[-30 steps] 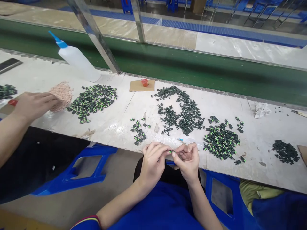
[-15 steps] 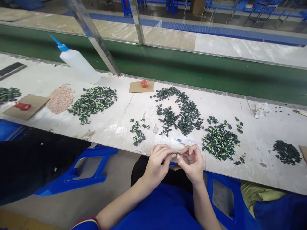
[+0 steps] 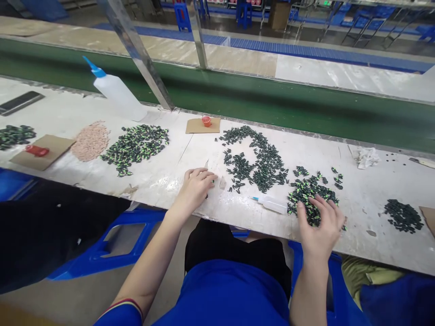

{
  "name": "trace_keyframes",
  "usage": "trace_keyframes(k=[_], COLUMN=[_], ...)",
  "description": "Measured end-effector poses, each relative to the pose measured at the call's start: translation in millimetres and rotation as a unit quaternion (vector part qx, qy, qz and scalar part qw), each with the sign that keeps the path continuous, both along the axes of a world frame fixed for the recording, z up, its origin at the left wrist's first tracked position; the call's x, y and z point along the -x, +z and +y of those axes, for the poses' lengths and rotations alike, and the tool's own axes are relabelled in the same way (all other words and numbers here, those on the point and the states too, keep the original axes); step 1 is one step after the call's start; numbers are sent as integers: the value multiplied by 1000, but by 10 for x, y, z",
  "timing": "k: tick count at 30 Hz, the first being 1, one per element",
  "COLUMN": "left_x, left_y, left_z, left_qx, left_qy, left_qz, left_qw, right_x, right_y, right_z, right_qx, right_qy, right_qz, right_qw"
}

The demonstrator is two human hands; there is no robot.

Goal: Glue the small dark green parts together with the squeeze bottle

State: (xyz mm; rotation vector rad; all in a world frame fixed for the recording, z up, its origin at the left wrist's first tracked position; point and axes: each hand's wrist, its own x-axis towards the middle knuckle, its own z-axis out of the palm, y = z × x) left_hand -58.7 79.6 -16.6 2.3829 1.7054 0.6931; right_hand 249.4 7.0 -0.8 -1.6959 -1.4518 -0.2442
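My left hand (image 3: 195, 189) rests low over the table left of centre, fingers stretched forward and thumb side down. It covers most of a small cluster of dark pieces; one bit of green shows by its fingertips. My right hand (image 3: 321, 224) reaches onto a pile of small dark green pieces with lime spots (image 3: 304, 188), its fingers spread and touching or just above them. Between the hands lies a small clear bottle with a blue tip (image 3: 273, 204). Beyond it spreads a heap of plain dark green pieces (image 3: 270, 163).
At left are another lime-spotted pile (image 3: 136, 145), pale pink pieces (image 3: 90, 142) and a large white bottle (image 3: 118, 93). Red caps sit on cardboard (image 3: 193, 127). Metal posts (image 3: 136, 54) rise behind. Crumpled tissue (image 3: 366, 157) and a dark pile (image 3: 404, 216) lie right.
My hands were together at the table edge, pinching a small green-and-black piece. They have parted: the left moved forward-left to the small cluster, the right moved right onto the lime-spotted pile.
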Motion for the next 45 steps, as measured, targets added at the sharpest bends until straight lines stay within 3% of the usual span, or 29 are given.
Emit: trace_keyframes(k=[4, 7, 11, 14, 17, 22, 26, 28, 37, 45], left_x=[-33, -45, -27, -40, -106, -330, -479, -504, -536, -541], left_y=[29, 6, -78, -91, -42, 1, -50, -70, -102, -156], left_z=[-1, -23, -31, -90, -218, -435, -515, -530, -558, -542], left_qx=[11, 12, 2, -10, -16, 24, 41, 45, 51, 61], left_qy=[35, 53, 13, -24, -58, -105, -113, -109, -69, -42], left_qz=[59, 56, 31, 21, 0, -29, -64, -83, -139, -171], left_qw=[998, 997, 999, 999, 998, 994, 991, 989, 987, 983], right_x=[142, 211, 238, 258, 307, 406, 459, 505, 726, 747], right_y=[-88, -181, -215, -183, -177, -279, -356, -357, -227, -173], right_z=[17, 58, 107, 88, 29, -20, -13, -11, 24, 42], right_qx=[82, 138, 146, 134, 136, 79, 81, 89, 124, 155], right_qy=[107, 120, 138, 177, 184, 142, 167, 170, 86, 102], right_qz=[-91, -126, -102, -9, 154, 388, 481, 495, 418, 371], right_qw=[987, 975, 974, 975, 961, 907, 857, 848, 896, 910])
